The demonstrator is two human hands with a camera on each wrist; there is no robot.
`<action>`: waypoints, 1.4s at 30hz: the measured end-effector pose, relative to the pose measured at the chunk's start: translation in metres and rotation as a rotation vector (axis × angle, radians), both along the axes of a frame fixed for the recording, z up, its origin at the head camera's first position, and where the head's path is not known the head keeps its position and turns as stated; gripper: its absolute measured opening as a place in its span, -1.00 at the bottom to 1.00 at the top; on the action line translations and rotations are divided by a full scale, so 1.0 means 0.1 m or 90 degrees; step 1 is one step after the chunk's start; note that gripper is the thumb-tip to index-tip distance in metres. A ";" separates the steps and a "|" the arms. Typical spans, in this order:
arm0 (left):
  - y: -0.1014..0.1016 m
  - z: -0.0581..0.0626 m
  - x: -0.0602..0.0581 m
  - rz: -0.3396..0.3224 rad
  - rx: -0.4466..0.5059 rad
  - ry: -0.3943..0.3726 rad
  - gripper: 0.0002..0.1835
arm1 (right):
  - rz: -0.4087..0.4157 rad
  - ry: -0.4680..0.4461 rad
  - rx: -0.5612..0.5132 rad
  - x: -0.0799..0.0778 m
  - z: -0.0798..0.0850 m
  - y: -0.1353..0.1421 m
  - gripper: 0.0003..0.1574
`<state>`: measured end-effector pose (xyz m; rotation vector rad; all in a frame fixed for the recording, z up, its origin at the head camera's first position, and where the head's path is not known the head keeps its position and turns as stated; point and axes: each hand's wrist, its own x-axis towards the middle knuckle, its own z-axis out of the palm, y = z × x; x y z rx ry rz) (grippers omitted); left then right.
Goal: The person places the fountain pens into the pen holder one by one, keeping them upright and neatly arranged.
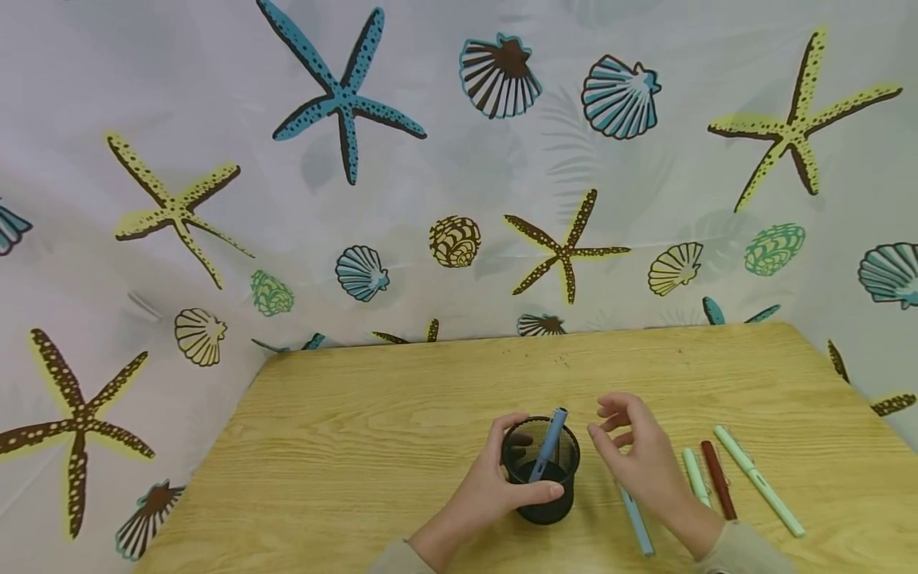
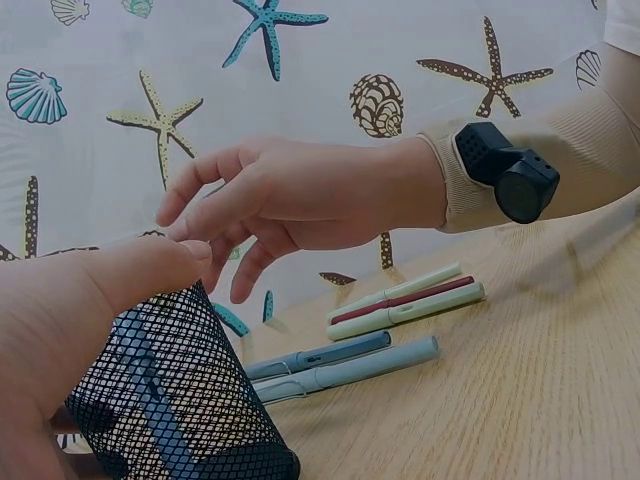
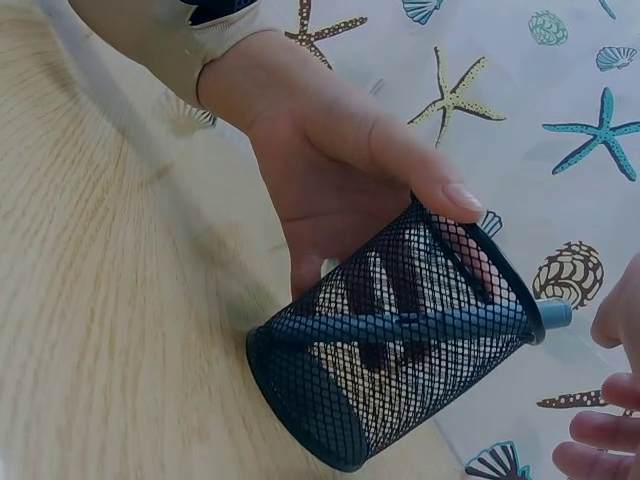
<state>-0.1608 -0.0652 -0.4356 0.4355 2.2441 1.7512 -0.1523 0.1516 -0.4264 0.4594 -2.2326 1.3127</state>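
Observation:
My left hand (image 1: pixel 486 488) grips a black mesh pen holder (image 1: pixel 552 510), thumb across its near side and fingers round the far side. Inside the holder a blue pen (image 1: pixel 551 440) leans, its upper end sticking out above the rim. Just right of the rim, my right hand (image 1: pixel 641 458) hovers with loosely bent fingers and nothing between them. Below the right hand a light blue pen (image 1: pixel 638 522) lies on the table; in the left wrist view a darker blue pen (image 2: pixel 345 350) lies alongside it, hidden by the hand in the head view.
Right of my right hand lie a short-looking light green pen (image 1: pixel 696 474), a dark red pen (image 1: pixel 718 478) and a mint green pen (image 1: pixel 760 482). The wooden table (image 1: pixel 344 446) runs back to a cloth (image 1: pixel 430 159) printed with starfish and shells.

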 end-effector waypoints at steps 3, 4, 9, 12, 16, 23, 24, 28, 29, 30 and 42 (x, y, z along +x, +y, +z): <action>0.00 0.02 0.01 0.002 0.003 -0.004 -0.11 | -0.013 -0.005 0.006 0.00 -0.02 0.02 -0.57; 0.00 0.02 0.02 0.003 0.003 -0.003 -0.11 | -0.017 -0.006 0.007 0.00 -0.02 0.03 -0.57; -0.01 -0.04 -0.01 0.008 -0.005 0.004 -0.11 | -0.038 -0.010 0.011 0.00 -0.04 0.10 -0.51; 0.00 -0.03 -0.01 0.006 -0.006 0.004 -0.11 | -0.044 -0.013 0.020 0.00 -0.06 0.15 -0.48; 0.00 -0.02 -0.01 0.001 -0.007 0.001 -0.12 | -0.062 -0.024 0.037 0.00 -0.10 0.23 -0.51; -0.01 -0.06 -0.04 -0.002 -0.003 -0.002 -0.11 | -0.077 -0.052 0.045 0.03 -0.11 0.36 -0.55; -0.01 -0.06 -0.04 -0.002 -0.004 -0.001 -0.10 | -0.078 -0.052 0.046 0.04 -0.10 0.38 -0.55; -0.01 -0.07 -0.03 0.005 -0.013 -0.003 -0.11 | -0.083 -0.046 0.052 0.06 -0.12 0.44 -0.62; -0.01 -0.06 -0.02 0.007 -0.017 -0.002 -0.12 | -0.083 -0.045 0.053 0.06 -0.12 0.46 -0.63; -0.01 -0.05 -0.01 0.009 -0.020 -0.001 -0.12 | -0.086 -0.046 0.054 0.06 -0.13 0.48 -0.64; -0.02 -0.04 -0.01 0.016 -0.035 -0.010 -0.11 | -0.142 -0.027 0.080 0.09 -0.11 0.68 -0.64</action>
